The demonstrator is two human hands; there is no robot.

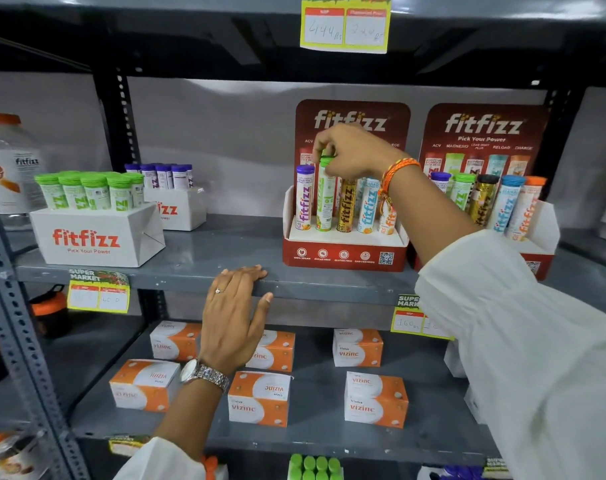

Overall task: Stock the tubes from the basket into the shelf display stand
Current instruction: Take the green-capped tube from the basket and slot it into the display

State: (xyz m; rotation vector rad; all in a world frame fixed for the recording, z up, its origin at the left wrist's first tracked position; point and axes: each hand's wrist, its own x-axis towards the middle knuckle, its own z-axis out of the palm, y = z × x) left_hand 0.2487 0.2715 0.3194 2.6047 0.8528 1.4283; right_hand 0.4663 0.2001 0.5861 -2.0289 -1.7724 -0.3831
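Observation:
A red fitfizz display stand sits on the middle shelf with a row of upright tubes in it: purple-capped, green-capped, gold, blue-lettered and orange. My right hand pinches the cap of the green-capped tube, which stands in the second slot from the left. My left hand rests flat on the front edge of the grey shelf, fingers spread, holding nothing. At the very bottom, green tube caps show; the basket itself is hidden.
A second full fitfizz stand stands to the right. Two white fitfizz boxes with green-capped and purple-capped tubes sit at left. Orange vizinc boxes fill the lower shelf. Price tags hang from shelf edges. A large jar stands far left.

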